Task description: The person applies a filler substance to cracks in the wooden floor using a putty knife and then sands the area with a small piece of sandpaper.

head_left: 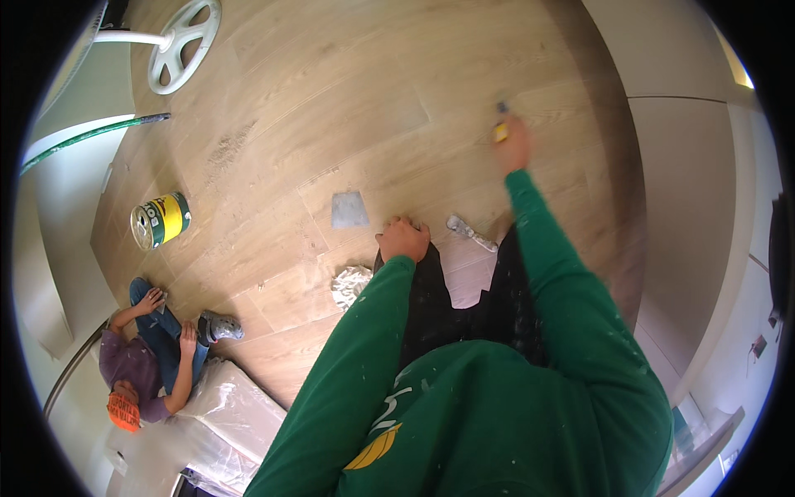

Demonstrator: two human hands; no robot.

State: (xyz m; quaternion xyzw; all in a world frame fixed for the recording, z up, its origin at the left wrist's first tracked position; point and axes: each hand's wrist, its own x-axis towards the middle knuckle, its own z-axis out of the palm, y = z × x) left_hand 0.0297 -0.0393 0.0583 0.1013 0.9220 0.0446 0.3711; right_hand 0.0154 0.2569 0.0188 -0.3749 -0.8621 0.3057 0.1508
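Note:
My right hand (513,145) is stretched out low over the wood-look floor (331,124), closed on a small yellow-and-dark tool (500,132). Motion blurs both, so the tool's exact kind is unclear. On my bent left knee rests my left hand (403,238), fingers spread and nothing in them. Just ahead and left of it lies a flat grey plate (350,209), wider at its near edge. A white-smeared tool with a rounded head (470,232) lies between my knees. Beside my left leg sits a crumpled whitish wrapping (351,286).
A yellow-and-green can (161,220) lies at left. Behind it are a green hose-like strip (95,137) and a white spoked base (184,45). Another person (145,356) sits at lower left by a plastic-covered block (236,406). Pale panels (679,182) border the right.

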